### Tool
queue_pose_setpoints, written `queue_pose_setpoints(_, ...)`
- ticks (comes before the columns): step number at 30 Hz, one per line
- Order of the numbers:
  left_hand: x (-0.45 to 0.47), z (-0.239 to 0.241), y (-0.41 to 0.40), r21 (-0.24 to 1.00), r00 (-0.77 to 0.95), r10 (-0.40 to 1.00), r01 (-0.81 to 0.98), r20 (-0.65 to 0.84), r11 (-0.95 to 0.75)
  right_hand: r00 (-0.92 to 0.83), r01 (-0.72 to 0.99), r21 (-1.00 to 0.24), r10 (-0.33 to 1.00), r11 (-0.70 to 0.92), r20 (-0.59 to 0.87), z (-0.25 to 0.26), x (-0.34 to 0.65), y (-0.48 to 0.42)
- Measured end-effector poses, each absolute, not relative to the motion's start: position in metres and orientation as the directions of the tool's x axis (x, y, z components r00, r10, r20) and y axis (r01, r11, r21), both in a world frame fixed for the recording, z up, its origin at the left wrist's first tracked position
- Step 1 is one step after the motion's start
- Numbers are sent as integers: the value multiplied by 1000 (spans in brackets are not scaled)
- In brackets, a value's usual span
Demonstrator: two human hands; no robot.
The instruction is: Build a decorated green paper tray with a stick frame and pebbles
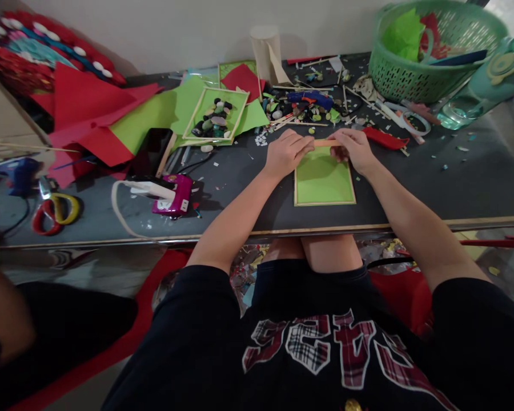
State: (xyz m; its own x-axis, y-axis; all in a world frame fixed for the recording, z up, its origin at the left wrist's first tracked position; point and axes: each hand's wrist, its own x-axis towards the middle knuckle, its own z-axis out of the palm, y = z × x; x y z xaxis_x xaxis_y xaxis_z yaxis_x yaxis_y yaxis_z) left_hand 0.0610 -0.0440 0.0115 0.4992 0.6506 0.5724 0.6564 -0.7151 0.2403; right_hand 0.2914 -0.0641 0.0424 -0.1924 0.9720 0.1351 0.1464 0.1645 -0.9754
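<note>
Green stick-edged panel (pixel 324 181) near the front edge of the desk (pixel 454 177), left hand (pixel 288 150) and right hand (pixel 354 148) pinching a wooden strip (pixel 326 143), plaid shirt characters (pixel 309 345) unclear

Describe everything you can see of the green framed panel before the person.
The green framed panel is a flat rectangle, paper-like, edged with thin pale strips that look wooden. It lies on the dark tabletop, near the front edge. Over its far end, the left hand and right hand hold a flat pale-brown stick; contact with the panel is unclear.
</note>
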Motion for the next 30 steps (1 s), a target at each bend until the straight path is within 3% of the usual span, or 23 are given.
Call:
queue_pose_setpoints(4,58,14,-42,304,448,703,677,553,-671,-104,266,-951,986,155,131,45,298,-59)
queue_pose_setpoints(8,49,12,-36,362,360,755,712,548,-602,230,509,-841,912,184,339,54,325,-51)
queue_pose_setpoints(11,43,6,-29,384,317,768,721,557,-576,393,769,-638,807,-26,441,65,346,-50)
queue_pose_setpoints(14,42,2,-25,399,304,786,730,538,-555,466,849,-430,820,-307,333,71,352,-57)
queue_pose_setpoints(17,45,1,-28,373,334,789,742,515,-557,425,869,-403,851,-288,309,68,349,-63)
queue_pose_setpoints(23,52,6,-37,280,452,720,708,526,-649,40,815,-516,863,264,504,58,333,-34)
queue_pose_setpoints(27,53,10,-39,267,481,726,710,492,-652,35,796,-567,919,212,393,66,306,17)
queue_pose_setpoints(30,53,13,-40,281,495,754,720,432,-634,-67,856,-485,969,178,238,73,290,57)
